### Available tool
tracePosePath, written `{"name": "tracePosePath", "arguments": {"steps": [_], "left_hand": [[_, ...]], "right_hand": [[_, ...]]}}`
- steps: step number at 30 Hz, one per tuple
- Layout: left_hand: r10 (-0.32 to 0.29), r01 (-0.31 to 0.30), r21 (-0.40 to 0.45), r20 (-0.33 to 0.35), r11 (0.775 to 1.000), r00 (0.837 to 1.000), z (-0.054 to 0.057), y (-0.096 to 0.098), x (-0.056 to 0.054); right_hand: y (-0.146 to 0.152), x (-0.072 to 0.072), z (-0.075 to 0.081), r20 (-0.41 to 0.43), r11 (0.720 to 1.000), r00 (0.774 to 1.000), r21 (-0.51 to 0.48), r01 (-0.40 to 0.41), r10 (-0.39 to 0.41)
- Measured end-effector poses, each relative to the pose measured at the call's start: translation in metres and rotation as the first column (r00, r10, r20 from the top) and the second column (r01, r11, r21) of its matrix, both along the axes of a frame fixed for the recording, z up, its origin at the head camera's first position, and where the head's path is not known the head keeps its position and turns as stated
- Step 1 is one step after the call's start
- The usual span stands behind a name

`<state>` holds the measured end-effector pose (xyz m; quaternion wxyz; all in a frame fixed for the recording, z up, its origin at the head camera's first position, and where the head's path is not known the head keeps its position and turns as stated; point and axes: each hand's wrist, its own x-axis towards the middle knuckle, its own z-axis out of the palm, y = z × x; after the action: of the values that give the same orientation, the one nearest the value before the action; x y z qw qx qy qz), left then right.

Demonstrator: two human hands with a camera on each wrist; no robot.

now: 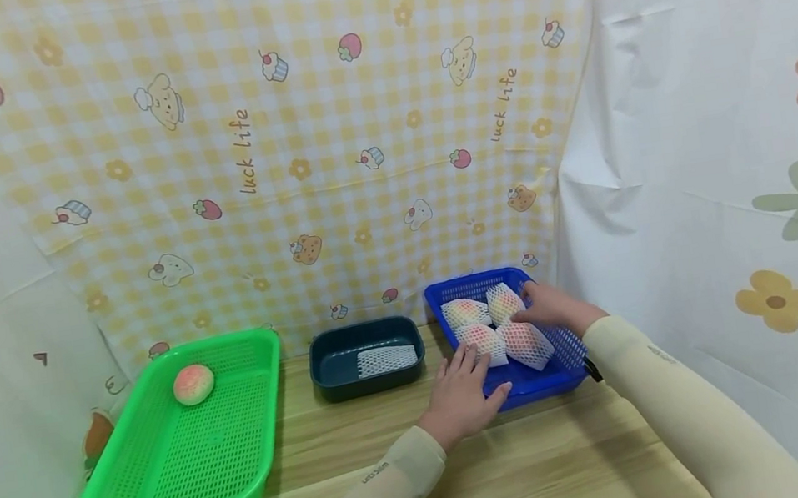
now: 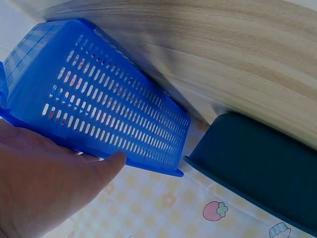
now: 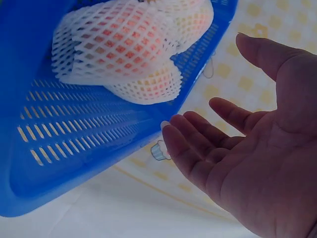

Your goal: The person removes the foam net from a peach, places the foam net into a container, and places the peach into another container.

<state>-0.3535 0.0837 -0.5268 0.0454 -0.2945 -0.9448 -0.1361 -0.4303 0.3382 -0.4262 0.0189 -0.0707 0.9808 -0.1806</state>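
Note:
Several peaches in white foam nets [image 1: 527, 343] lie in the blue basket [image 1: 538, 386], which also shows in the left wrist view. Spread over the basket's left rim is my left hand [image 1: 462, 400], its fingers by the nearest netted peach. In the left wrist view that hand [image 2: 54, 178] has its thumb along the rim; its other fingertips are hidden. My right hand [image 1: 556, 306] is over the basket's right side. Seen from the right wrist, this hand [image 3: 257, 158] has loosely bent fingers with nothing between them, apart from the netted peaches [image 3: 119, 44].
A dark teal bin [image 1: 367, 385] stands left of the blue basket, with an unfilled white foam net [image 1: 387, 359] inside. Farther left, a large green basket [image 1: 264, 460] holds one bare peach [image 1: 193, 385]. Patterned cloth [image 1: 336, 232] hangs behind the wooden table [image 1: 548, 465].

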Motion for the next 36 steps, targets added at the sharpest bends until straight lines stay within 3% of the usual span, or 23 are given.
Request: {"name": "tracePosePath", "arguments": {"steps": [9,20,26,29,36], "left_hand": [[0.005,-0.005,-0.001,0.003,1.0,1.0,0.0,0.0,-0.001],[0.016,-0.015,-0.002,0.003,1.0,1.0,0.006,-0.004,-0.003],[0.007,-0.007,0.005,0.01,1.0,1.0,0.006,-0.004,-0.002],[0.008,-0.008,0.006,0.009,1.0,1.0,0.005,-0.004,-0.002],[0.001,-0.001,-0.002,0.014,1.0,1.0,0.004,-0.002,0.002]], "right_hand": [[-0.003,-0.016,0.004,0.066,0.998,0.997,0.032,0.047,-0.049],[-0.018,-0.036,-0.017,0.215,0.986,0.965,0.101,0.132,-0.152],[-0.023,-0.039,-0.023,0.303,0.97,0.927,0.169,0.177,-0.222],[-0.023,-0.042,-0.026,0.336,0.966,0.909,0.158,0.204,-0.247],[-0.017,-0.043,-0.029,0.447,0.942,0.834,0.069,0.329,-0.324]]}}
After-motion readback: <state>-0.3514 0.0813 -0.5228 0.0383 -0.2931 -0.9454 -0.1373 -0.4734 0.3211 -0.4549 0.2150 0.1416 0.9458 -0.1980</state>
